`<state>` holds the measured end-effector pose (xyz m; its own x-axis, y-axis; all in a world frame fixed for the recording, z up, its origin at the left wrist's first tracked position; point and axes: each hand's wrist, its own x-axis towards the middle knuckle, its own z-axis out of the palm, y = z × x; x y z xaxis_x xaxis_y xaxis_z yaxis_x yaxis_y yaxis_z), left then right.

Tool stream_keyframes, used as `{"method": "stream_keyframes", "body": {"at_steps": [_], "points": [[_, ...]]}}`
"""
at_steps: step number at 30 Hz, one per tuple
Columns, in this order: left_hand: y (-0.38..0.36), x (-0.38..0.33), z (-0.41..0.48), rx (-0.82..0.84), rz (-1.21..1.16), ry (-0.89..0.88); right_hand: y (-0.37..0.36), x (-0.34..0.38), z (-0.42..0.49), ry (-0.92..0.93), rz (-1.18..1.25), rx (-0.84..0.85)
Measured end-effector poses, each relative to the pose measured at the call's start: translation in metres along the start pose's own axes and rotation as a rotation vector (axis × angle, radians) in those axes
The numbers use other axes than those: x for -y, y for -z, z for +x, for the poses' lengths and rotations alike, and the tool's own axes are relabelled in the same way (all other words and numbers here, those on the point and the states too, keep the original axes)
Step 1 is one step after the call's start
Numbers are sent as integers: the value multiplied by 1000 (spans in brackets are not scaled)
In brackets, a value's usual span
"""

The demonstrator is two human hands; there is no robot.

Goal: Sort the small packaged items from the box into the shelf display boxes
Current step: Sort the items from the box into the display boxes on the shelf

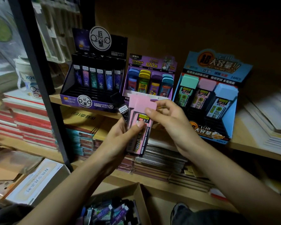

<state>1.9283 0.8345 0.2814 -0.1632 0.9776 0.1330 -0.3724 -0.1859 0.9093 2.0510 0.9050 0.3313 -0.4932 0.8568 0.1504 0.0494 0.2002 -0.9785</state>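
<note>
My left hand (120, 135) grips a bunch of lead cases in front of the shelf: pink cases (140, 127) and a thin black case (122, 109) at their left. My right hand (167, 117) pinches the pink cap (144, 103) of the front pink case. Behind stand three display boxes: a black-purple one (94, 78) with dark cases, a purple one (150, 78) with coloured cases, and a blue one (214, 95) with green, pink and blue cases. The cardboard box (136, 197) at the bottom holds several loose cases.
The wooden shelf (243, 137) carries stacked paper at the right. Spiral notebooks (159, 157) and stacked books fill the lower shelf. A dark metal post (44, 88) divides off red book stacks and a white cup at left. A white box (37, 181) lies at lower left.
</note>
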Motion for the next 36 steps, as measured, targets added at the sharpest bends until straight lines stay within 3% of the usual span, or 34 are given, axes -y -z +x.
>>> {"method": "stream_keyframes", "body": {"at_steps": [7,11,14,17,20,26,33,36], "points": [[-6,3,10,-56,-12,-6,25,14,9,25,-64,-13],[-7,0,18,-100,20,-57,75,41,24,174,-113,-230],[-8,-1,21,-95,77,-78,109,52,31,381,-368,-421],[-12,3,23,-105,56,-86,132,48,37,468,-625,-536],[-14,7,24,-128,41,-83,145,36,42,454,-681,-531],[-12,10,26,-155,39,-74,144,12,48,461,-854,-331],[-14,8,23,-163,31,-64,152,9,56,380,-703,-374],[-16,7,23,-170,25,-68,150,6,59,381,-860,-374]]}}
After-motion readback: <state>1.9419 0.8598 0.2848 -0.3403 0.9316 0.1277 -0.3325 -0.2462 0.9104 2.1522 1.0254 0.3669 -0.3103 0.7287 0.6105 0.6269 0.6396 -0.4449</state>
